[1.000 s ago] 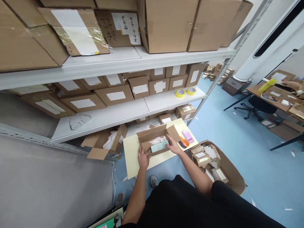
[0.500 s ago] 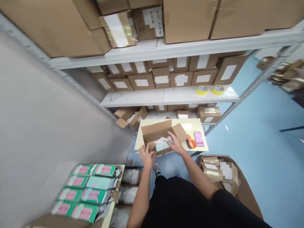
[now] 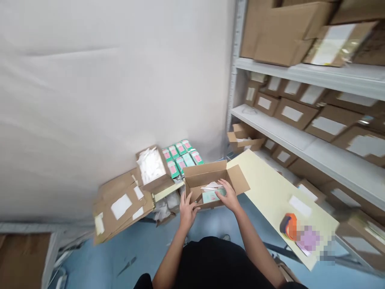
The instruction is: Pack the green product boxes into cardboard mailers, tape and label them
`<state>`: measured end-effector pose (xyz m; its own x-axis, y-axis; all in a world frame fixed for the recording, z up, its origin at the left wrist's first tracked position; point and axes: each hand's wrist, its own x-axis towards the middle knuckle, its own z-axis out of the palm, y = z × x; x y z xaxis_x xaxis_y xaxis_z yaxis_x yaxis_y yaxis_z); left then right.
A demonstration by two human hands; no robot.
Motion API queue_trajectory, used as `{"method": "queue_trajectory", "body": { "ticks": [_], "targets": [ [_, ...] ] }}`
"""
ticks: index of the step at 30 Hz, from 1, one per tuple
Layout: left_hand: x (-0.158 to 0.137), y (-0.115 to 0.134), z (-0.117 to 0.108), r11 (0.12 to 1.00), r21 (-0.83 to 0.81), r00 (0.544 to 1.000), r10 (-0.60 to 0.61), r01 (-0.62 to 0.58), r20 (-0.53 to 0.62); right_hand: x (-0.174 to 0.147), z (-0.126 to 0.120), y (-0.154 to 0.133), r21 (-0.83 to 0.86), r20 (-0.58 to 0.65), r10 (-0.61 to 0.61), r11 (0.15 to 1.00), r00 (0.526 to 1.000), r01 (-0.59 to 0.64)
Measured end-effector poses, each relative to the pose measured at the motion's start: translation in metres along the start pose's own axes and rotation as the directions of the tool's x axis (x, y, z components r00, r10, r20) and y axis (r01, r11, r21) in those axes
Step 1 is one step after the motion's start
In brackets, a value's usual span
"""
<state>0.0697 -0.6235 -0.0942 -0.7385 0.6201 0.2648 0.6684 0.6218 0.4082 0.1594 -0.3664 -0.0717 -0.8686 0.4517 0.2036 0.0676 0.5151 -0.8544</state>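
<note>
Box (image 3: 205, 178) swung from over table (image 3: 264, 180), now at its three o'clock; green packs (image 3: 181, 163) at ten. Work apparently shifted packs-side, contents seemingly unaltered. Left hand (image 3: 187, 212) grasping box's seven-o'clock corner. Right hand (image 3: 229, 198) touching mint carton (image 3: 208, 196) inside; whether gripping, cannot tell.

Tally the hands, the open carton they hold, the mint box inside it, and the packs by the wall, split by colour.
Left hand and right hand: 2
Open carton: 1
Mint box: 1
Green-and-pink packs: 7
Pale pack: 1
Total: 12
</note>
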Motion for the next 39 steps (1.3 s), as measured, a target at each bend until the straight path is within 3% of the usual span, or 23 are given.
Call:
{"method": "queue_trajectory", "body": {
  "ticks": [7, 12, 18, 23, 27, 33, 39],
  "targets": [
    [-0.082, -0.073, -0.054, 0.970, 0.096, 0.972, -0.215, 0.224, -0.100, 0.006, 0.122, -0.059, 0.039, 0.131, -0.173, 0.985, 0.976, 0.169],
    [-0.133, -0.131, -0.092, 0.943, 0.104, 0.940, -0.295, 0.315, -0.170, -0.003, 0.203, -0.104, 0.005, 0.180, -0.232, 0.972, 0.956, 0.235],
    [-0.172, -0.196, -0.114, 0.930, 0.063, 0.923, -0.347, 0.361, -0.168, -0.026, 0.274, -0.129, -0.043, 0.196, -0.241, 0.966, 0.951, 0.254],
    [-0.181, -0.238, -0.123, 0.939, 0.014, 0.932, -0.340, 0.344, -0.123, -0.026, 0.321, -0.148, -0.072, 0.226, -0.223, 0.967, 0.948, 0.245],
    [-0.175, -0.256, -0.122, 0.941, -0.024, 0.933, -0.338, 0.338, -0.121, 0.004, 0.337, -0.170, -0.094, 0.256, -0.233, 0.960, 0.938, 0.264],
    [-0.153, -0.264, -0.109, 0.923, -0.076, 0.913, -0.384, 0.377, -0.141, 0.075, 0.361, -0.182, -0.123, 0.252, -0.215, 0.960, 0.944, 0.252],
    [-0.137, -0.270, -0.108, 0.898, -0.064, 0.889, -0.440, 0.435, -0.123, 0.163, 0.420, -0.183, -0.104, 0.367, -0.203, 0.961, 0.907, 0.257]
  ]
}}
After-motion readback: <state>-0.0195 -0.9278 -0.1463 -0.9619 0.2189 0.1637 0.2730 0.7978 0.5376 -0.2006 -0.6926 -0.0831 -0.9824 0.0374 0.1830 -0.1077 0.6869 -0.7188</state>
